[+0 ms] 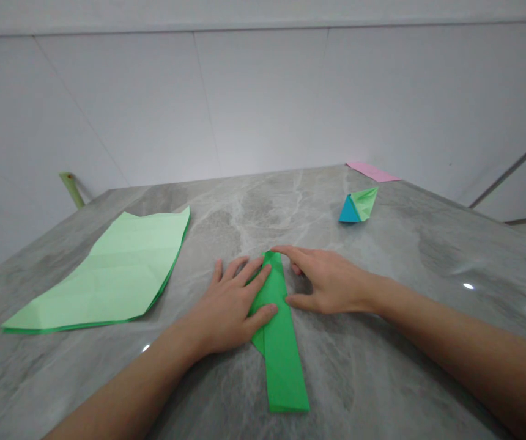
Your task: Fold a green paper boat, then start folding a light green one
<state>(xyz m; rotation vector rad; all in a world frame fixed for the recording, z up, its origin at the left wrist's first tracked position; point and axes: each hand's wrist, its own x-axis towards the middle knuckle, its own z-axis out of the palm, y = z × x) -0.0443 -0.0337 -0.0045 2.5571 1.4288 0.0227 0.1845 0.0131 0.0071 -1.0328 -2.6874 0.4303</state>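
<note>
A long folded strip of dark green paper (281, 354) lies on the grey marble table (382, 366), running away from me. My left hand (230, 305) rests flat on the strip's far left part, fingers spread and pressing it down. My right hand (325, 281) is just right of the strip; its index finger stretches over to the pointed far tip and the thumb touches the strip's right edge.
A stack of creased light green sheets (107, 275) lies at the left. A small folded blue and green paper shape (357, 206) stands further back on the right, with a pink sheet (372, 172) at the table's far edge. White wall behind.
</note>
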